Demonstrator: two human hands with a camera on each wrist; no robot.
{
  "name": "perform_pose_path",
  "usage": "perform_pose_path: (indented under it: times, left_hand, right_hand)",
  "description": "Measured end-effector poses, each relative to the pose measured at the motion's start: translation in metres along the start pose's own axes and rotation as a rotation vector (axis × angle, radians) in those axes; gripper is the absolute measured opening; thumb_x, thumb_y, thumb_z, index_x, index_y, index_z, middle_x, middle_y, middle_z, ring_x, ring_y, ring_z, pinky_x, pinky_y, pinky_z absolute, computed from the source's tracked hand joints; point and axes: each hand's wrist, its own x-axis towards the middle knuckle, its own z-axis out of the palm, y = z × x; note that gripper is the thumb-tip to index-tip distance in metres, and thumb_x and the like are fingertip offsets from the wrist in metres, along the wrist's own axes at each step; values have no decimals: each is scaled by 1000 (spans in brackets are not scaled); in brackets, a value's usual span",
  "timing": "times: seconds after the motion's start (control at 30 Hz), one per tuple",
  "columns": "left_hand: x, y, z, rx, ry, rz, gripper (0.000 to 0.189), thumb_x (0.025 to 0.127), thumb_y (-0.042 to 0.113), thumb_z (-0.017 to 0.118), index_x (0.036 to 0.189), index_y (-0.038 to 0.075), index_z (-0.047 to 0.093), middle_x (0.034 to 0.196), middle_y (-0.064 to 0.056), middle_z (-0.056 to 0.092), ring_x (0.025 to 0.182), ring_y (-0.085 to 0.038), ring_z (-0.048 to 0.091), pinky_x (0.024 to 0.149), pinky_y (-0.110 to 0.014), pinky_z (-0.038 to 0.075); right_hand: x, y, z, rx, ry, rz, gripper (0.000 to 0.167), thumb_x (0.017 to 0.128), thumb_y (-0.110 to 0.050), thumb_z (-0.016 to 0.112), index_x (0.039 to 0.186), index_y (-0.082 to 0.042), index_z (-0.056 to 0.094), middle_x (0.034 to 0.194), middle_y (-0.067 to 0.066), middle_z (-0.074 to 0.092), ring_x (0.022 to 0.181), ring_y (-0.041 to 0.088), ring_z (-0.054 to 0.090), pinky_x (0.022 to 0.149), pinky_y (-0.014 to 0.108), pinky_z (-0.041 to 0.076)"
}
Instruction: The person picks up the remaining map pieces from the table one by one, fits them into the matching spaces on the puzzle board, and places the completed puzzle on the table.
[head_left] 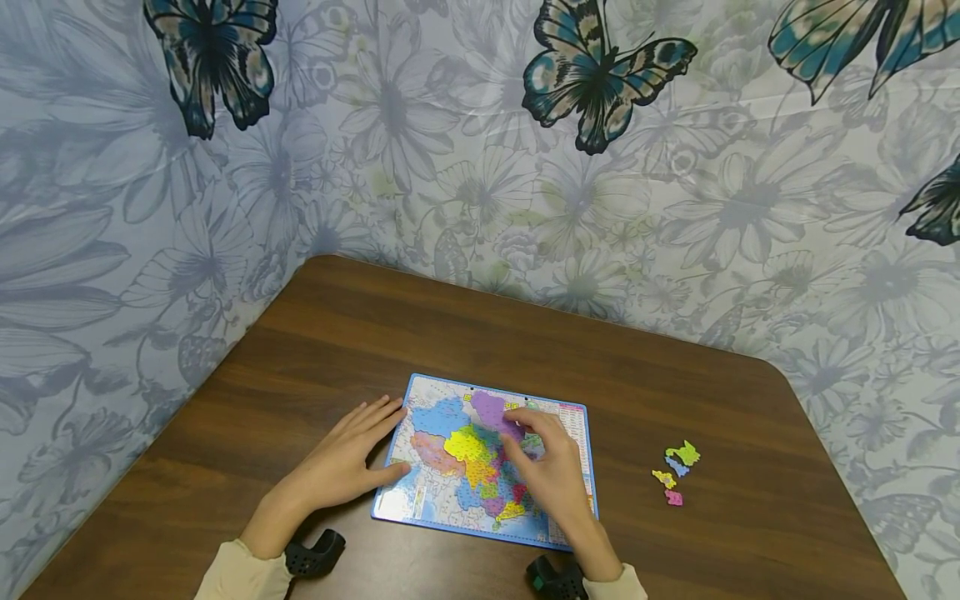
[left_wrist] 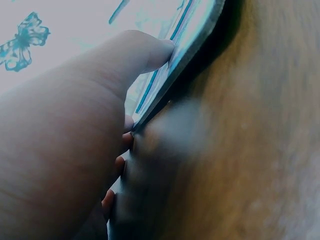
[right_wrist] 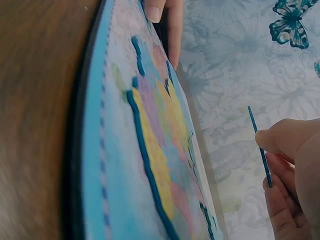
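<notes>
A map jigsaw board (head_left: 397, 498) with a blue border lies on the table, many coloured pieces set in it. My left hand (head_left: 337, 458) rests at the board's left edge, fingers extended along it and thumb (left_wrist: 155, 52) on the board's face. Above the board's upper right part, my right hand (head_left: 553, 471) pinches a thin puzzle piece (right_wrist: 253, 120) between thumb and fingers. The right wrist view shows that piece edge-on and apart from the board. Its outline is mostly hidden by the fingers in the head view.
Right of the board lie loose puzzle pieces: green (head_left: 687, 452), blue (head_left: 678, 467), yellow (head_left: 663, 479) and pink (head_left: 674, 498). The brown wooden table (head_left: 337, 333) has rounded far corners. Behind it hangs a floral backdrop (head_left: 465, 192) with butterflies.
</notes>
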Motion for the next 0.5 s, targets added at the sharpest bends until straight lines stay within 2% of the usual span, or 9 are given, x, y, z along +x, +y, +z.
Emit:
perform_pose_path:
  times: [0.37,0.5]
  left_hand:
    - [0,0,-1,0,3,-1,83,93,53,72,157,7,44,165,-12,38,155,-36,29,126,-60,20]
    - [0,1,-1,-3,2,-4,83,92,52,72,156,7,44,165,-12,38,155,-36,29,126,-60,20]
  right_hand:
    - [-3,-11,12,40,-59,44,29,85,-8,84,113,-15,76,113,-4,75,95,13,66,79,32,59]
    - [-5,-14,16,46,-83,54,29,86,-8,84,112,-17,76,113,-6,75,99,12,65,83,31,59]
